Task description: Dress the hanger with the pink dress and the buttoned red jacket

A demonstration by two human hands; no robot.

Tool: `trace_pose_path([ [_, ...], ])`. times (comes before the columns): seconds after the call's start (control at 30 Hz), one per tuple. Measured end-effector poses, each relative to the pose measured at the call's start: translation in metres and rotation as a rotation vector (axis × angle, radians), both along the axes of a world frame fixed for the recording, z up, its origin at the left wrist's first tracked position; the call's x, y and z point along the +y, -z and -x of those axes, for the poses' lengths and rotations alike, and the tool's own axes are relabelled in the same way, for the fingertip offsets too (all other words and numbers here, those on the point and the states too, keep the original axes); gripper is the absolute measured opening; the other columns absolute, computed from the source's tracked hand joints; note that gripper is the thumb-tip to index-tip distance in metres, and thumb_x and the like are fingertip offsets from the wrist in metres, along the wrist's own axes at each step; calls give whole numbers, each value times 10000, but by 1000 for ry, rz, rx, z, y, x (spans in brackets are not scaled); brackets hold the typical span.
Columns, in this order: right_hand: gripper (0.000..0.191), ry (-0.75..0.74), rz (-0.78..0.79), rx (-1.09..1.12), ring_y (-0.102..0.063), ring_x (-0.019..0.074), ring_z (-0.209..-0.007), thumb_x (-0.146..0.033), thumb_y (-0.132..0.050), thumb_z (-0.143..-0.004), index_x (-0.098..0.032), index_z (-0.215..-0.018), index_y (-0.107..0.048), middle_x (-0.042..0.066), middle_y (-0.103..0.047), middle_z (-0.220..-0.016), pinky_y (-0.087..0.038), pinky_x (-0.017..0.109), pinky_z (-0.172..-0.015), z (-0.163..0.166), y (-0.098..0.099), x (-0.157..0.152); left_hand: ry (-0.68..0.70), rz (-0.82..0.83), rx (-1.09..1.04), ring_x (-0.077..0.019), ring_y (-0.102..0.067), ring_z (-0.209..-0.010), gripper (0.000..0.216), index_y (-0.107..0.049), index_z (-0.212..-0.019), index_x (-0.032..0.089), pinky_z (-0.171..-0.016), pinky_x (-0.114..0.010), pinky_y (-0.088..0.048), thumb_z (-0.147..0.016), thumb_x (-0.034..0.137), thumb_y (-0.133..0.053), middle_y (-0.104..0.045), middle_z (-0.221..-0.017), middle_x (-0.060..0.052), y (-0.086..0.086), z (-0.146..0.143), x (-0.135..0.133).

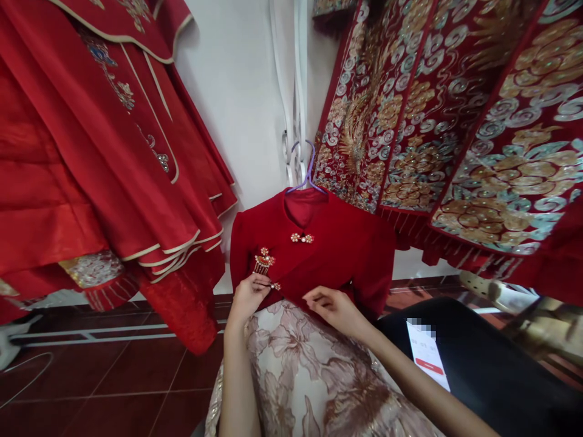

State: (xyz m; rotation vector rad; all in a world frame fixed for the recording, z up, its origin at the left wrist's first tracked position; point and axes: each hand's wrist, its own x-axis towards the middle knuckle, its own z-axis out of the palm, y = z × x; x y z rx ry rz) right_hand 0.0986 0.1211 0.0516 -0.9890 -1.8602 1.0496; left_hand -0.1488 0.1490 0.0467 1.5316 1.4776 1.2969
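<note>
A short red jacket (pixel 328 255) hangs on a purple hanger (pixel 311 169) in front of me. A beaded flower clasp (pixel 302 238) closes its neck. On the left of its front sits a red-and-gold tasselled brooch (pixel 263 261), with a small beaded clasp (pixel 275 286) below it. My left hand (pixel 250 298) is closed, its fingertips pinching the jacket at the brooch's tassels, beside that clasp. My right hand (pixel 334 309) has curled fingers, with thumb and forefinger together at the jacket's lower edge. The exact grip of both hands is partly hidden.
Red garments (pixel 104 152) hang at left, and an embroidered red-and-gold garment (pixel 455 133) hangs at right. White straps (pixel 298 79) run above the hanger. A phone (pixel 426 352) lies on a black seat (pixel 473 370). A floral cloth (pixel 300 364) covers my lap.
</note>
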Motion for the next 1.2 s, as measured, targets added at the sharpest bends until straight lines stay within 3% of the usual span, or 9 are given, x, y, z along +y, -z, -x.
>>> trace_pose_path([
  [0.13,201,25,-2,-8,-681,167,-790,-312,-557,-856,-168,-950,-660,58,-712,-870,-557,284,-703,-19,-2,3,59,3,28,-168,-667,-702,189,-677,-749,176,-694,-276,-533,-579,198,-754,-710,-762,-43,0,-2,-4],
  [0.27,220,-16,-47,74,-665,176,-939,-327,-548,-873,-179,-1003,-646,69,-699,-1014,-544,323,-840,-6,-5,3,81,-12,45,-192,-685,-720,168,-689,-761,167,-728,-302,-538,-621,238,-750,-726,-756,-63,6,-5,-1],
  [0.37,261,-110,-159,20,-619,184,-1068,-285,-568,-868,-212,-1111,-627,62,-664,-1139,-473,361,-971,5,-5,-6,77,-3,59,-206,-695,-751,156,-708,-771,166,-744,-311,-537,-658,272,-731,-735,-773,-75,8,-6,0],
  [0.5,314,-139,-229,-70,-546,203,-1193,-221,-575,-853,-227,-1166,-603,77,-612,-1246,-407,380,-1034,11,-1,-15,67,22,51,-207,-691,-729,178,-712,-747,168,-724,-310,-531,-659,320,-737,-736,-775,-75,4,-5,-3],
  [0.67,324,-146,-219,-127,-582,203,-1125,-181,-560,-844,-214,-1164,-597,82,-638,-1189,-437,361,-984,13,5,-14,61,-23,111,-194,-678,-717,211,-700,-722,180,-696,-282,-506,-666,378,-747,-729,-761,-62,-1,-6,-7],
  [1.0,286,-170,-215,-144,-602,196,-1064,-178,-544,-850,-219,-1125,-611,66,-659,-1135,-452,342,-942,14,8,-14,113,1,-43,-166,-652,-683,235,-652,-714,156,-682,-266,-504,-658,358,-758,-700,-703,-56,-2,-14,-5],
  [1.07,268,-164,-225,-157,-607,197,-1048,-190,-544,-856,-217,-1112,-618,61,-669,-1108,-453,337,-934,14,5,-15,115,-5,-139,-161,-654,-724,294,-649,-808,150,-699,-265,-511,-650,369,-765,-701,-757,-55,-7,-19,-4],
  [1.2,172,-146,-225,-186,-640,183,-920,-210,-533,-867,-204,-975,-668,40,-707,-962,-475,292,-845,12,-1,-15,-27,-99,-417,-173,-635,-980,502,-599,-1093,183,-790,-258,-511,-686,448,-725,-676,-1071,-88,-15,-30,1],
])
